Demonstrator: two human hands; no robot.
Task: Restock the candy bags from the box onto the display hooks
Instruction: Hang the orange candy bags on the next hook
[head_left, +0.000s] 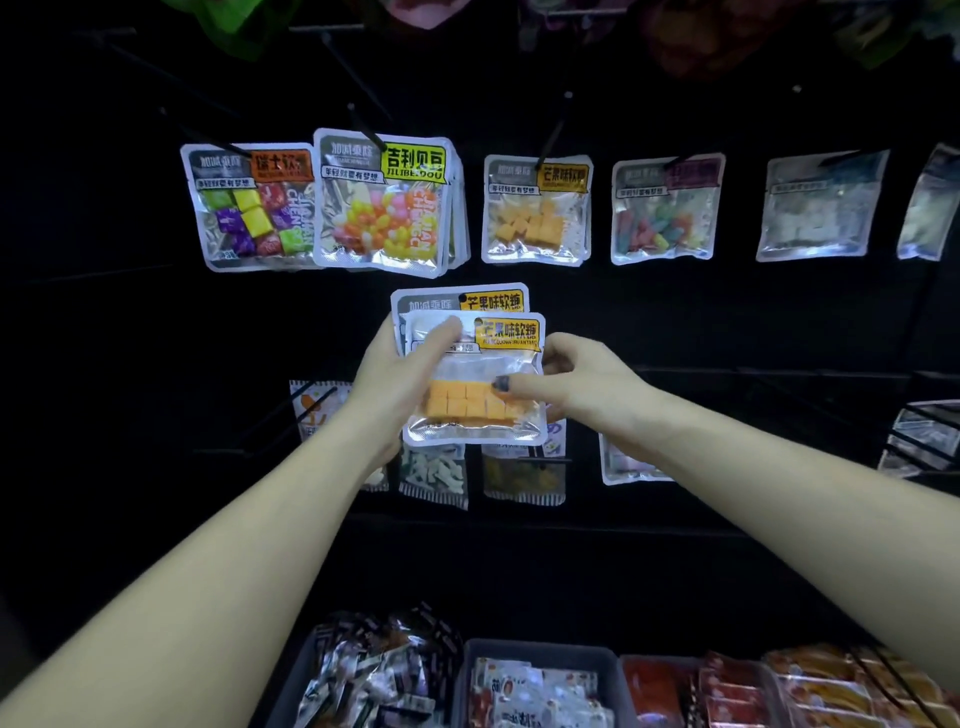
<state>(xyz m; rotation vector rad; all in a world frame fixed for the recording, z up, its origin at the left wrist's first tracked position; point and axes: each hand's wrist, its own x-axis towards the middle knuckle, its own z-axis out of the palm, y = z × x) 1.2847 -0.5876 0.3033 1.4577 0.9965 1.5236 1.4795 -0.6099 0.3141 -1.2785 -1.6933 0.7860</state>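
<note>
**Floor:** What have the hands got right now?

**Me:** I see two mango candy bags (475, 374) held as a fanned stack in front of the dark display wall. My left hand (402, 376) is curled round the stack's left edge, thumb laid across the front bag's top left corner. My right hand (569, 382) pinches the front bag at its right edge, thumb pressed on the clear window over the orange cubes. Neither grip is slack.

**Floor:** And where's the target?

**Me:** I judge it to be the hook (550, 140) carrying the hanging mango bag (537, 210), same yellow label. It lies up and slightly to the right of the stack, well apart from it. The hook runs out from the wall toward me, so the bag's hang hole, near the top edge, has to meet the hook's tip head-on. The bags are upright, top edges uppermost, which suits that.

**Floor:** Which hand leads?

**Me:** The right is on the hook's side and already has the front bag, so I'd lift with it.
</note>
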